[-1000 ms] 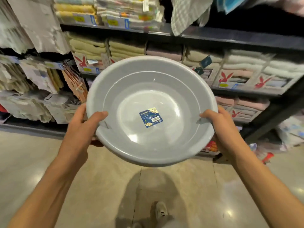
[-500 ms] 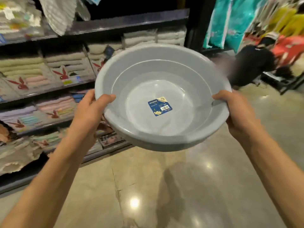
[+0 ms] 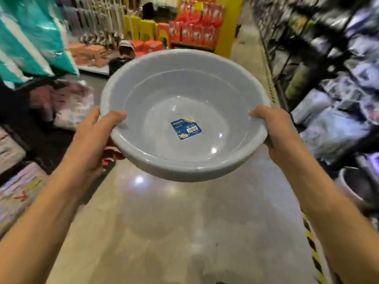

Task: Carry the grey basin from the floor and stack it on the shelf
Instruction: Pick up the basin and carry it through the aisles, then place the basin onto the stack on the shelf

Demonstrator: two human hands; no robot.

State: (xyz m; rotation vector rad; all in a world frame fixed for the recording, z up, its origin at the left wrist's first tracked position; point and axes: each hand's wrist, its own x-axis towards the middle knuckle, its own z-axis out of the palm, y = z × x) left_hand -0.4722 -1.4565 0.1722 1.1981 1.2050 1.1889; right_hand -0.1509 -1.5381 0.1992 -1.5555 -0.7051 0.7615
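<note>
I hold a round grey basin (image 3: pixel 164 99) in the air in front of me, tilted slightly toward me, with a blue label stuck on its inner bottom. My left hand (image 3: pixel 94 136) grips its left rim, thumb over the edge. On the opposite rim my right hand (image 3: pixel 281 132) grips the same way. The basin is empty. A dark metal shelf rack (image 3: pixel 320 64) with wrapped goods runs along the right side of the aisle, blurred.
A shiny beige floor (image 3: pixel 174 222) stretches ahead as an aisle. Towel shelves (image 3: pixel 18 181) line the left. A person in dark clothes crouches (image 3: pixel 121 56) ahead beyond the basin, near red and yellow goods (image 3: pixel 194 23). Yellow-black tape (image 3: pixel 313 251) marks the floor at right.
The view has swung right, from the towel shelves to looking down the aisle. Both hands keep the same grip on the basin, which stays in front of me.
</note>
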